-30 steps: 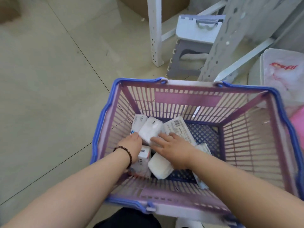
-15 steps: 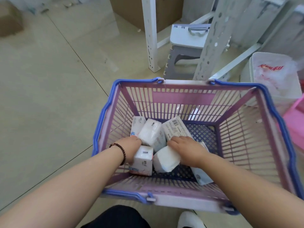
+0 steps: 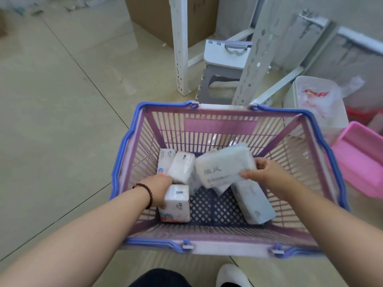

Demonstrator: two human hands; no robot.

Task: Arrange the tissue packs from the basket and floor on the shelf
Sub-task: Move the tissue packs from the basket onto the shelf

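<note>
A pink basket with blue handles stands on the floor in front of me, with several white tissue packs inside. My right hand grips one end of a white tissue pack and holds it raised above the basket floor. My left hand, a bead bracelet on the wrist, is down at the basket's left side, its fingers around an upright tissue pack. Two more packs lean in the far left corner. Another pack lies on the basket floor under my right wrist.
White slotted shelf uprights and loose rails stand beyond the basket, with a grey folding stool between them. A cardboard box is behind. A white tub and a pink tray sit at the right. My shoe is below.
My right hand has closed on a tissue pack and lifted it up off the pile. My left hand has slid down around the upright pack at the left. The camera has tilted upward.
</note>
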